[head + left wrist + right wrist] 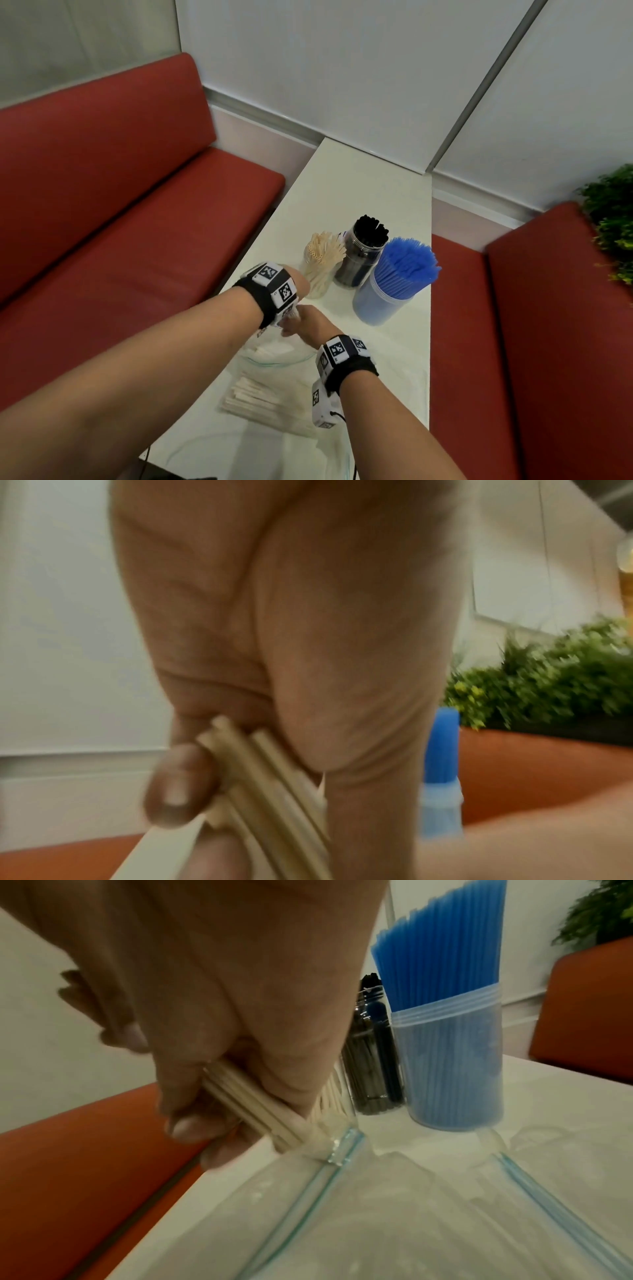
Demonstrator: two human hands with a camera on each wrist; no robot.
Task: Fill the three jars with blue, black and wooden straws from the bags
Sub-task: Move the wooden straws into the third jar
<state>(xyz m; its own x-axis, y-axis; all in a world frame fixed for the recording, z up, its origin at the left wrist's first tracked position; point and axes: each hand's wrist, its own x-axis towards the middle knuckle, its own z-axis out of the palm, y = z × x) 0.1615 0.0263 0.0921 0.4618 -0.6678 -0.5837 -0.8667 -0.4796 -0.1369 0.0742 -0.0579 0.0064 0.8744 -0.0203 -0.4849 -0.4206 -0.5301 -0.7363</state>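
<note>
most of the job looks finished from where i stand. the jar of blue straws (394,287) is packed tight, and the jar of black straws (361,255) behind it looks full too. the jar of wooden straws (320,265), on the left of the row, holds a loose fan of them with room to spare, so i'd say that one is the step in hand.

both hands meet just in front of that jar, at the mouth of a clear zip bag (342,1156) lying on the white table (359,178). the right hand (219,1015) has its fingers curled round a small bundle of wooden straws (246,1104), whose far end sits at the bag's opening. the left hand (274,642) is wrapped round wooden straws as well; whether it is the same bundle i cannot tell.

nearer the person another bag of pale straws (270,402) lies flat and looks well stocked, so there is stock left to move. what remains, i judge, is topping up the wooden jar.
</note>
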